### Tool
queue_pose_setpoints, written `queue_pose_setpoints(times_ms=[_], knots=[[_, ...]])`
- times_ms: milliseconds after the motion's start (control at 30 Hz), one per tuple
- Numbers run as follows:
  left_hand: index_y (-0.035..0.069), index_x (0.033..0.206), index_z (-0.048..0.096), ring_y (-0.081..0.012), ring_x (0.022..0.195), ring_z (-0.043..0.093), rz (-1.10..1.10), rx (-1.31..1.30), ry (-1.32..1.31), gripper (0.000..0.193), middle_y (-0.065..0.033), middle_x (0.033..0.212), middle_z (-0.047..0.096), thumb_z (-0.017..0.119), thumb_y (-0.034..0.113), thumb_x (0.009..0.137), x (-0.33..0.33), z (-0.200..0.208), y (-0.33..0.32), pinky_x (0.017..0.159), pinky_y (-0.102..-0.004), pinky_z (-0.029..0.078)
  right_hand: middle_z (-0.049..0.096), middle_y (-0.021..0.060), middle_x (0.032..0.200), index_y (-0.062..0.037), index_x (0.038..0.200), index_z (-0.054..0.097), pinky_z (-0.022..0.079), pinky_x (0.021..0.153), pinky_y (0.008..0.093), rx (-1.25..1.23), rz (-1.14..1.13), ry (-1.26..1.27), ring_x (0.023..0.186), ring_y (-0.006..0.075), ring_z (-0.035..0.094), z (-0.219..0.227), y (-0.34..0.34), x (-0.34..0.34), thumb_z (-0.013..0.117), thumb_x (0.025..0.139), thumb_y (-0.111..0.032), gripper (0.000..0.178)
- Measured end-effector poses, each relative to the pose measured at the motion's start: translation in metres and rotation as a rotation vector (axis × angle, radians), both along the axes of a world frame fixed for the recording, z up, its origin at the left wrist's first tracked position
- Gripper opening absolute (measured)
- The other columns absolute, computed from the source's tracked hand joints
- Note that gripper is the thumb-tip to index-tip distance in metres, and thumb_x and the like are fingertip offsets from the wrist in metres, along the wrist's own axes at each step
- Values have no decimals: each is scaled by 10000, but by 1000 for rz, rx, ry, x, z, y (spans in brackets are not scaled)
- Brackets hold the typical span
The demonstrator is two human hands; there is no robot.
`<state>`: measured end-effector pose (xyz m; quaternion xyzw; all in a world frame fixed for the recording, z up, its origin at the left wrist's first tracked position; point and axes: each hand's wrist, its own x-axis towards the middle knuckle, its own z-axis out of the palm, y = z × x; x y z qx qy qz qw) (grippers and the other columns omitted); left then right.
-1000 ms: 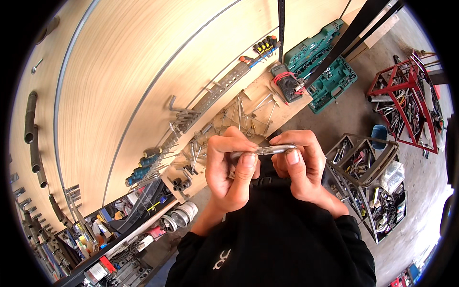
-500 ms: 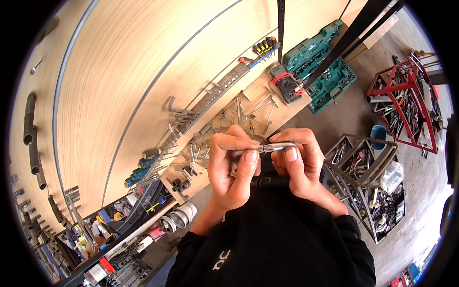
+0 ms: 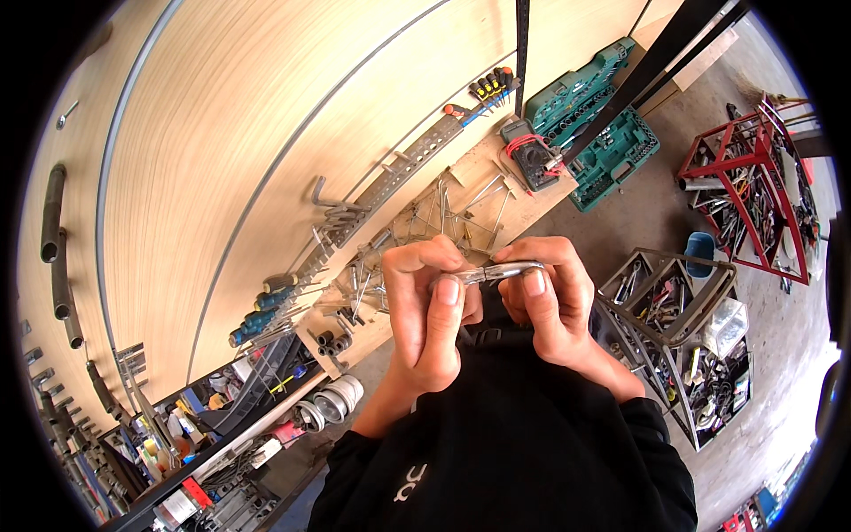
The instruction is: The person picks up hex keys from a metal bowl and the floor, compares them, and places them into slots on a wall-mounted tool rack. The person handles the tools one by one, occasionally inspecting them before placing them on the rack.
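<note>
A short, shiny metal rod (image 3: 483,273) lies almost level across the gap between my hands, in front of my chest. A narrow dark ring or joint marks it near the left fingertips; its exact kind does not show. My left hand (image 3: 423,310) pinches the left end between thumb and bent fingers, which partly cover it. My right hand (image 3: 558,297) grips the other end, thumb below and forefinger along the top. Beyond the hands, several T-handled and L-shaped metal keys (image 3: 483,199) lie on a wooden shelf (image 3: 534,211).
A perforated metal rack (image 3: 417,155) holds screwdrivers and hex keys along the wood-grain panel. On the shelf sits a multimeter (image 3: 532,160) beside an open green socket case (image 3: 612,160). To the right stand a metal tool cart (image 3: 678,332) and a red tool rack (image 3: 740,146).
My left fingers and thumb have shifted slightly left along the rod. The rod's dark joint has moved a little left too. My right hand keeps nearly the same hold.
</note>
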<state>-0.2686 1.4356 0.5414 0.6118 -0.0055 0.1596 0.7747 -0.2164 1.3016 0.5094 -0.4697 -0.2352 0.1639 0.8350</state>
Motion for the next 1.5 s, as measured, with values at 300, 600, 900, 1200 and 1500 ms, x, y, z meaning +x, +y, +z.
queue_pose_setpoints(times_ms=[300, 600, 900, 1200, 1500], knots=[[26, 1126, 367, -73, 593, 368, 32, -140, 89, 166, -46, 820, 418, 388, 37, 962, 0, -9, 0, 528, -224, 331, 382, -6, 577, 14, 1168, 432, 273, 416, 214, -132, -7, 104, 442, 49, 303, -2, 7, 6, 378, 1003, -138, 231], [0, 1179, 470, -163, 855, 580, 149, 346, 257, 216, -95, 909, 575, 449, 45, 969, 16, -45, 41, 854, -319, 467, 539, 44, 733, 41, 1197, 376, 446, 624, 246, -494, -291, 226, 655, 99, 513, -68, -27, 37, 428, 995, -149, 282], [4, 1050, 646, -200, 899, 657, 95, 1024, 217, 217, -123, 973, 670, 509, -46, 889, 77, -14, 112, 790, -290, 506, 647, 114, 889, 53, 1124, 494, 480, 851, 305, -593, -268, 135, 887, 161, 620, -104, -43, 30, 410, 988, -83, 210], [1, 990, 643, -276, 850, 649, -63, 1277, 152, 291, -118, 974, 658, 499, -123, 770, 118, -44, 124, 761, -350, 513, 592, 92, 949, 40, 1167, 481, 455, 913, 322, -614, -302, 109, 992, 184, 590, -111, -63, 30, 382, 1001, -72, 223], [19, 971, 671, -304, 840, 637, -104, 1344, 128, 353, -122, 971, 658, 495, -143, 712, 129, -71, 136, 764, -369, 510, 623, 99, 931, 36, 1138, 496, 449, 854, 287, -597, -403, 176, 922, 151, 580, -118, -75, 27, 415, 977, -56, 202]])
